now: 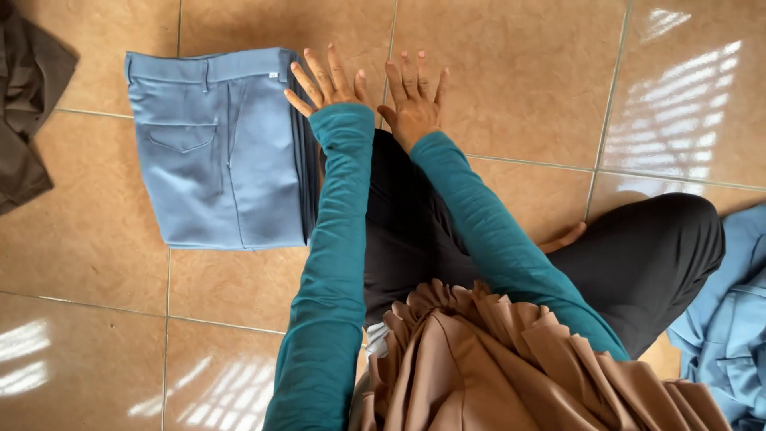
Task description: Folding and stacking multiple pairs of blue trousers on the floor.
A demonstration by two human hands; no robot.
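**Both hands flat and spread beside folded blue trousers**

The left hand (325, 82) lies palm down on the tiled floor (519, 72), fingers (304, 81) spread wide and gripping nothing; its thumb side touches or just overlaps the right edge of the folded blue trousers (211, 148); the right hand (413, 97) rests just beside it, also flat, fingers splayed and empty, on bare tile; both arms wear teal sleeves (335, 239); the trousers lie folded into a neat rectangle on the floor, waistband towards the top, a back pocket showing, a darker folded layer visible along the right edge; a dark brown garment (24, 104) lies at the far left, well apart; a light blue cloth (730, 319) is bunched at the right edge; the person sits with legs in black trousers (638, 255), a pleated brown garment (511, 367) over the lap.
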